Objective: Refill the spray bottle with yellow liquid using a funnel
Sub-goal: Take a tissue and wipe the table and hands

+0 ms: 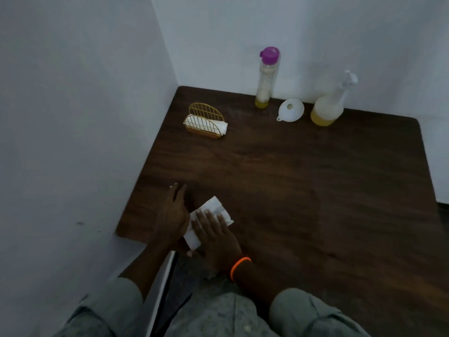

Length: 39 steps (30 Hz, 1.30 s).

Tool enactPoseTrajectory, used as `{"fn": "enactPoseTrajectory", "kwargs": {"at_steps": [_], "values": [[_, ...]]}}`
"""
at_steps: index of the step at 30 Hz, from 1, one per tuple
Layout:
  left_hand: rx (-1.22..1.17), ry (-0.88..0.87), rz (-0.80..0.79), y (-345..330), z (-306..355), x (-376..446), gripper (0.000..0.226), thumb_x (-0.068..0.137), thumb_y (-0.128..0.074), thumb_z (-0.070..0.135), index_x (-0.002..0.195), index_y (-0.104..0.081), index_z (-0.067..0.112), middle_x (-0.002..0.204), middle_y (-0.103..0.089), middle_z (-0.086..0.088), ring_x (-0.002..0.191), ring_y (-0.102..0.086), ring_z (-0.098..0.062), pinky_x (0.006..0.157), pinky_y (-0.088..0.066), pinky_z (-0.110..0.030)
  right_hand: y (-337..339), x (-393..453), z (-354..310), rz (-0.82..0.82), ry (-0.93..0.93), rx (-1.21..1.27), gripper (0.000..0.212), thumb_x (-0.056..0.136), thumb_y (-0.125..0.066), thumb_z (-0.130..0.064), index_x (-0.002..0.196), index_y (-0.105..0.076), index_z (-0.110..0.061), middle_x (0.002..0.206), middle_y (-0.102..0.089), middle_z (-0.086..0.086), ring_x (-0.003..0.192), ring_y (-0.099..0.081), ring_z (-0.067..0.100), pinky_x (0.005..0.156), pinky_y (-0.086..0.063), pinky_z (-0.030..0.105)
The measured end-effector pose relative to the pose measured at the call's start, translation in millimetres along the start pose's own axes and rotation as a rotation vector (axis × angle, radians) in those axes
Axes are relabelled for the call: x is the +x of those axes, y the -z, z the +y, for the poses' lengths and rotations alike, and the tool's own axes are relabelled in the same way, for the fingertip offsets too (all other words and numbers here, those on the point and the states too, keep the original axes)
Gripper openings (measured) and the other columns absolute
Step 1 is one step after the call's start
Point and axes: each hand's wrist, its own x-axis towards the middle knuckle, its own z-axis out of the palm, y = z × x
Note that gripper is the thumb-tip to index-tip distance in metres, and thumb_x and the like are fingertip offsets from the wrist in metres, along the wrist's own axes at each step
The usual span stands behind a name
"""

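Dark wood worktop [291, 178] lying in white corner. Left hand [173, 215] and right hand [215, 235] both pressing flat, fingers straight, on tissue [213, 210]. Far beyond grip: funnel [291, 110], light, stiff; spray bottle [328, 108], part-full, slippery, best taken at neck.

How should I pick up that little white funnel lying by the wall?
Pinch the wide round rim of the white plastic funnel, coming down from above on its near side. It lies on the dark wooden table with the bowl facing up, and its small tab sticks out at the lower left. The spray bottle to its right stands apart from it, so there is probably room for fingers.
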Motion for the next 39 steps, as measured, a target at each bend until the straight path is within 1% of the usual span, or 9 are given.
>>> {"fn": "enactPoseTrajectory", "kwargs": {"at_steps": [4,11,15,20,23,25,30,33,39], "values": [[0.025,-0.026,-0.022,-9.5,8.3,-5.3,0.062,0.092,-0.028,0.033,0.140,-0.051,0.001,0.145,-0.049,-0.025,0.133,-0.049,-0.040,0.109,-0.044,-0.051,6.0,-26.3,32.6,0.053,-0.079,0.026,0.080,0.097,-0.033,-0.066,0.158,-0.024,-0.016,0.167,-0.016,0.010,0.155,-0.013,0.028,0.121,-0.024,0.054],[0.150,-0.082,-0.067,-21.7,24.2,-3.6,0.059,0.091,-0.028,0.032,0.143,-0.048,0.012,0.148,-0.046,-0.018,0.131,-0.051,-0.035,0.107,-0.045,-0.050,24.7,-87.5,93.8,0.135,-0.555,0.157,0.084,0.096,-0.022,-0.070,0.159,0.008,-0.025,0.167,0.017,0.000,0.154,0.015,0.022,0.126,0.002,0.047],[0.163,-0.091,-0.070,-26.7,28.2,-6.4,0.057,0.090,-0.032,0.030,0.143,-0.049,0.015,0.148,-0.046,-0.017,0.131,-0.051,-0.034,0.108,-0.044,-0.050,20.6,-120.2,96.5,0.194,-0.873,0.242,0.092,0.088,-0.013,-0.076,0.158,0.013,-0.023,0.166,0.019,0.005,0.154,0.013,0.028,0.125,-0.002,0.052],[0.065,-0.048,-0.059,-28.3,28.4,-15.8,0.056,0.090,-0.033,0.024,0.141,-0.051,0.009,0.146,-0.048,-0.021,0.132,-0.050,-0.037,0.109,-0.043,-0.052,14.7,-116.6,65.3,0.204,-1.034,0.352,0.106,0.079,-0.007,-0.084,0.154,0.022,-0.014,0.164,0.023,0.016,0.152,0.018,0.036,0.123,-0.002,0.060],[0.017,-0.009,-0.046,-28.0,28.9,-21.1,0.055,0.090,-0.034,0.018,0.141,-0.051,0.007,0.146,-0.047,-0.023,0.133,-0.048,-0.039,0.110,-0.042,-0.052,9.6,-99.1,42.6,0.189,-0.958,0.351,0.109,0.080,-0.009,-0.088,0.154,0.021,-0.014,0.164,0.023,0.017,0.152,0.018,0.037,0.122,0.000,0.061],[-0.015,0.019,-0.040,-26.3,27.1,-23.8,0.053,0.090,-0.039,0.013,0.140,-0.052,0.004,0.146,-0.047,-0.024,0.134,-0.047,-0.040,0.111,-0.041,-0.053,6.9,-86.6,25.0,0.160,-0.835,0.314,0.110,0.083,-0.016,-0.087,0.158,0.009,-0.011,0.165,0.017,0.017,0.153,0.013,0.039,0.122,0.001,0.060],[-0.028,0.017,-0.014,-20.0,20.8,-28.8,0.052,0.089,-0.045,0.015,0.140,-0.051,0.002,0.144,-0.049,-0.026,0.132,-0.048,-0.042,0.109,-0.044,-0.054,-7.5,-59.2,-14.8,0.057,-0.379,0.219,0.102,0.087,-0.030,-0.081,0.158,-0.021,-0.008,0.166,-0.011,0.019,0.153,-0.009,0.042,0.117,-0.009,0.062],[-0.030,0.010,0.004,-19.4,20.4,-27.8,0.048,0.091,-0.054,0.003,0.139,-0.051,0.001,0.144,-0.048,-0.026,0.134,-0.047,-0.042,0.108,-0.045,-0.055,-16.9,-59.6,-23.1,-0.001,-0.151,0.123,0.098,0.087,-0.036,-0.079,0.156,-0.029,-0.010,0.166,-0.018,0.015,0.153,-0.015,0.037,0.115,-0.016,0.060],[0.016,-0.025,-0.020,-29.9,25.6,-32.7,0.047,0.097,-0.044,0.013,0.142,-0.049,0.006,0.149,-0.044,-0.021,0.138,-0.044,-0.036,0.111,-0.042,-0.051,-9.4,-95.3,4.8,-0.060,-0.070,0.043,0.086,0.092,-0.027,-0.075,0.157,-0.026,-0.019,0.166,-0.018,0.009,0.154,-0.015,0.030,0.119,-0.025,0.060]]}}
